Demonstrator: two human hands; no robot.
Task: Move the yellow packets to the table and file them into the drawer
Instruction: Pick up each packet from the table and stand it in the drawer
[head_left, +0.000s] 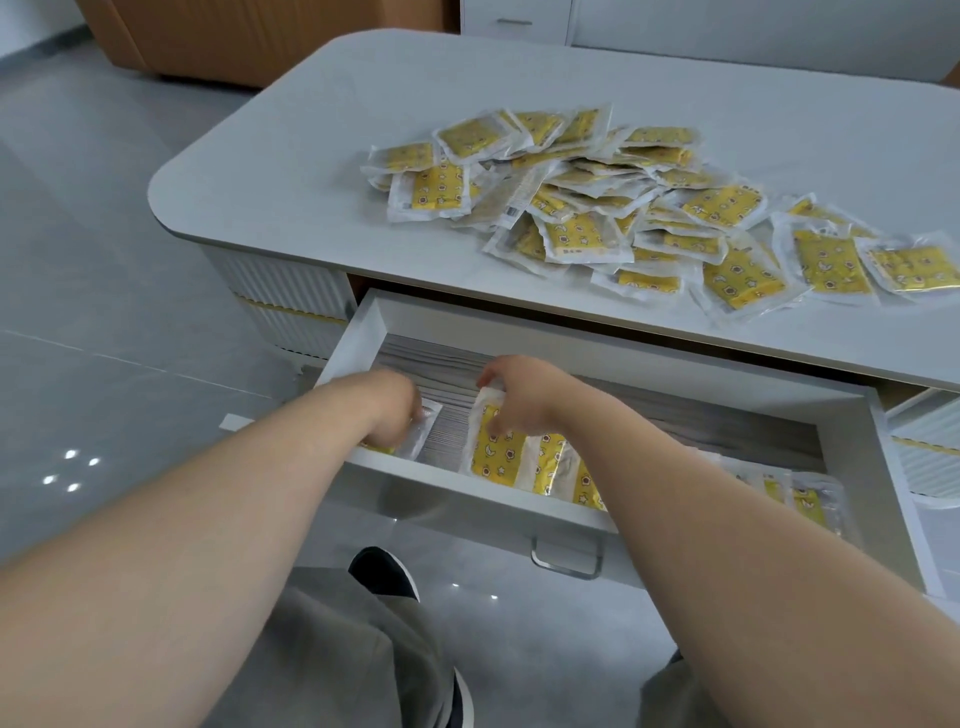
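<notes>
A loose heap of several yellow packets (613, 202) in clear wrappers lies on the white table (322, 156). Below its front edge the white drawer (483, 501) stands pulled out. Inside it a row of yellow packets (545, 467) leans along the front wall toward the right. My left hand (397, 410) reaches into the drawer's left front corner and holds a packet (423, 431) there, fingers curled down on it. My right hand (519, 392) grips the upper end of the leftmost packet of the row (493, 452), which stands tilted.
The drawer's metal handle (569, 561) sticks out at the front. My knees and a black shoe (382, 571) are under the drawer on the grey tiled floor. A wooden cabinet (249, 36) and a white cabinet (514, 18) stand behind the table.
</notes>
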